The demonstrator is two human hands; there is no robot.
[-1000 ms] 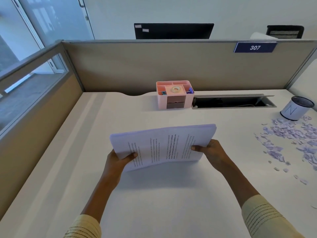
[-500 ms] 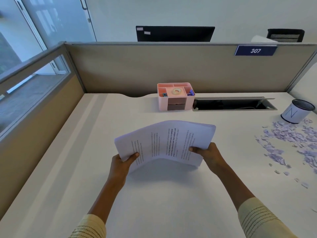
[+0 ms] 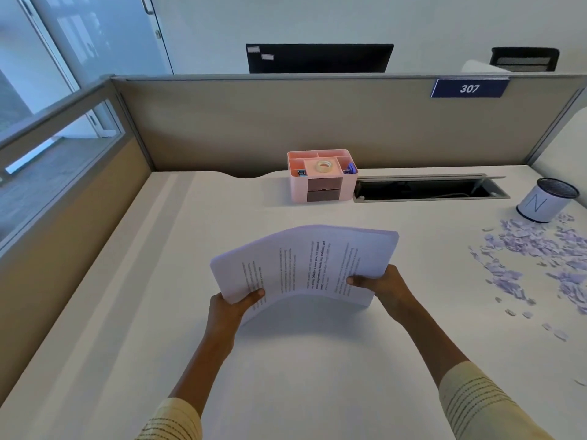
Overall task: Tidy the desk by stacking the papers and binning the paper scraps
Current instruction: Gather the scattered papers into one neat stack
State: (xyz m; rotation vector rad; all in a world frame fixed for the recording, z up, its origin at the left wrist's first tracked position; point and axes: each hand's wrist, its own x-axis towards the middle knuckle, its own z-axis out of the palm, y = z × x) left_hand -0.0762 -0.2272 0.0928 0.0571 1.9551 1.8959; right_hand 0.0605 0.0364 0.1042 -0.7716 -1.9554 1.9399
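Observation:
A thick stack of printed papers (image 3: 305, 265) is held over the middle of the white desk (image 3: 158, 312), bowed upward in the middle, its lower right corner near the desk top. My left hand (image 3: 232, 308) grips its left edge, thumb on top. My right hand (image 3: 381, 285) grips its right edge the same way. Many small pale purple paper scraps (image 3: 533, 258) lie scattered over the right side of the desk. A small white cylindrical bin (image 3: 544, 200) with a dark mesh rim stands just behind the scraps at the far right.
A pink desk organiser (image 3: 320, 176) with a tape roll stands at the back centre. Right of it lies an open cable slot (image 3: 425, 188) in the desk. Beige partition walls (image 3: 286, 122) close the back and left sides.
The stack has bent from nearly flat into an upward arch as both hands pressed its edges inward. The hands have shifted slightly away from me.

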